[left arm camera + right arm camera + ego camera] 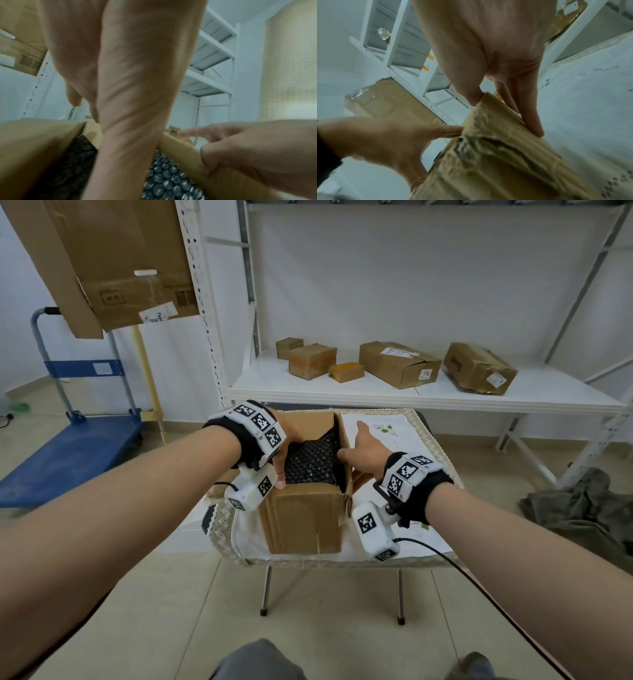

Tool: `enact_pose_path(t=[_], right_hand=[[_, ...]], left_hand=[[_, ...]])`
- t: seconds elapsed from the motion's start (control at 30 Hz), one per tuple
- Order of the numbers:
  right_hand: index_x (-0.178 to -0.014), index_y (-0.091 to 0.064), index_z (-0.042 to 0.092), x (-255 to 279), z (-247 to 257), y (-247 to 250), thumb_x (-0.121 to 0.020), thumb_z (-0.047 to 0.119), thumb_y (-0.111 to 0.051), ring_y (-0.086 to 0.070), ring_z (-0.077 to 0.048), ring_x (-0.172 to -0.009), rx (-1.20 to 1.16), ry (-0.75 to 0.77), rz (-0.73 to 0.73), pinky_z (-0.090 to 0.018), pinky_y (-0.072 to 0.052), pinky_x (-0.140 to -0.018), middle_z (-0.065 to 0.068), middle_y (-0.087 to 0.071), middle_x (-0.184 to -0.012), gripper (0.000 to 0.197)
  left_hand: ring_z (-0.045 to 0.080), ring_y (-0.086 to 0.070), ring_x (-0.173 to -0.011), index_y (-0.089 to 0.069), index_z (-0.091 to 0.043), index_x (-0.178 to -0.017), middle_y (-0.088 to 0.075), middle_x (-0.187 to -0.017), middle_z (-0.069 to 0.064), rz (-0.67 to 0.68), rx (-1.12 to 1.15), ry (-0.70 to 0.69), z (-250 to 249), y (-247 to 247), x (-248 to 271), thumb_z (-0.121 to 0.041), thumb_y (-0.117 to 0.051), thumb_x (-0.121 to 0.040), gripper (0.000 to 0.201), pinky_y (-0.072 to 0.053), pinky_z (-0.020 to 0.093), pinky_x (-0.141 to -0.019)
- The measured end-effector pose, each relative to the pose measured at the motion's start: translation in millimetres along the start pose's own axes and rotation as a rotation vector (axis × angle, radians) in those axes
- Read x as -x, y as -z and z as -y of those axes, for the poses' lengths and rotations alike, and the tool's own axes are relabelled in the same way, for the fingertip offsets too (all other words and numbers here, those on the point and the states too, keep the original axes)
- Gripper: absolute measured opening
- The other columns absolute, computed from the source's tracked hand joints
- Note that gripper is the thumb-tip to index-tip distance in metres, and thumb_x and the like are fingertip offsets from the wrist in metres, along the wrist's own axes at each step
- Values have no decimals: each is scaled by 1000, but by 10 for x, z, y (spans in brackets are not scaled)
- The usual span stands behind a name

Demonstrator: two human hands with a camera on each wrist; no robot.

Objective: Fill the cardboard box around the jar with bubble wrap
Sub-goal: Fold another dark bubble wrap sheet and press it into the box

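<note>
An open cardboard box [301, 518] stands on a small cloth-covered table [394, 436]. Dark bubble wrap [311, 460] covers its inside up to near the rim, and the jar is hidden beneath it. My left hand [287, 440] grips the box's left wall, thumb inside by the front-left corner and fingers outside. My right hand [366, 446] pinches the right flap [496, 135], with its thumb on the inner face and straight fingers along the outer face. The left wrist view shows the bubble wrap [168, 180] under my thumb and the right hand [257, 148] on the opposite wall.
A white shelf [513, 398] behind the table carries several closed cardboard boxes [397, 364]. A blue platform trolley [68, 453] stands on the left, with a large flattened carton [102, 261] above it. A grey cloth [582, 508] lies on the floor at right.
</note>
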State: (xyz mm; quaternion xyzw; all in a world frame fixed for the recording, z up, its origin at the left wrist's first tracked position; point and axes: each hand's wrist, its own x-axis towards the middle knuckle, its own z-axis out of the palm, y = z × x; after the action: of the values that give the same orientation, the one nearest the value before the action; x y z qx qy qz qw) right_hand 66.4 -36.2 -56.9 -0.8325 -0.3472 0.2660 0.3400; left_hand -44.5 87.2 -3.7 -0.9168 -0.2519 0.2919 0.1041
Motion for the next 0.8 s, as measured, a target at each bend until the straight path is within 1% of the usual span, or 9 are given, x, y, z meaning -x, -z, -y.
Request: enact_pose_path(t=[0.1,0.2,0.3,0.4,0.5,0.57,0.6,0.7,0.8], right_hand=[[-158,-4,13,52,-22,183,-100,16,-52,-67,-33,-84,-52,37,-32,-48,-60,-67,-15,-48,-128,76],[-157,-10,13,122,-143,429,-100,18,-53,-65,-41,-106,-48,4,-80,-57,-59,-80,-22,-41,-147,72],[-158,-11,13,211,-368,639,-100,17,-52,-59,-41,-116,-17,-28,-131,-48,-59,-75,-21,-40,-148,72],[-159,-9,13,292,-621,772,-99,18,-54,-51,-40,-129,38,-58,-140,-49,-56,-89,-20,-34,-155,75],[-159,-11,19,344,-890,825,-99,17,-52,-66,-35,-98,-5,-101,-131,-45,-61,-71,-17,-50,-135,73],[-158,-14,21,387,-1012,827,-98,18,-52,-65,-25,-70,-99,-146,-105,-33,-55,-51,-10,-57,-109,71],[-157,-16,21,399,-1066,831,-97,22,-55,-63,-23,-69,-143,-172,-96,-31,-54,-52,-9,-58,-106,72],[-153,-25,18,377,-1167,899,-92,43,-61,-62,-25,-91,-225,-236,-134,-33,-53,-68,-12,-59,-118,76],[-143,-43,14,328,-1145,1054,-93,37,-63,-59,-30,-116,-111,-169,-413,-43,-51,-98,-13,-57,-134,58]], left_hand=[[26,-25,-147,-14,-23,-157,-24,-161,5,-20,78,-23,14,168,108,-47,-80,-73,110,-27,42,-115],[25,-17,-150,-9,-29,-157,-15,-164,-1,-70,178,-87,-60,274,109,-54,-83,-66,119,-20,48,-120],[26,-13,-151,-6,-27,-157,-8,-166,1,-88,202,-155,-348,257,-27,-55,-80,-69,119,-17,50,-121],[25,-14,-151,-7,-24,-158,-10,-165,2,-112,236,-227,-664,190,-128,-55,-79,-72,116,-17,48,-121],[25,-19,-149,-11,-22,-157,-17,-164,2,-151,325,-257,-872,87,-238,-47,-81,-73,113,-20,42,-121],[24,-18,-150,-13,-21,-158,-17,-164,2,-156,406,-251,-913,1,-314,-42,-84,-72,114,-20,38,-120],[23,-18,-150,-13,-21,-158,-16,-164,1,-147,455,-253,-902,-26,-346,-41,-85,-70,115,-19,37,-120],[21,-17,-150,-12,-23,-158,-15,-164,-1,-110,525,-248,-864,-34,-387,-42,-88,-67,120,-18,36,-121],[23,-19,-150,-7,-25,-158,-15,-164,-1,-108,481,-232,-883,-9,-382,-47,-87,-65,125,-21,38,-120]])
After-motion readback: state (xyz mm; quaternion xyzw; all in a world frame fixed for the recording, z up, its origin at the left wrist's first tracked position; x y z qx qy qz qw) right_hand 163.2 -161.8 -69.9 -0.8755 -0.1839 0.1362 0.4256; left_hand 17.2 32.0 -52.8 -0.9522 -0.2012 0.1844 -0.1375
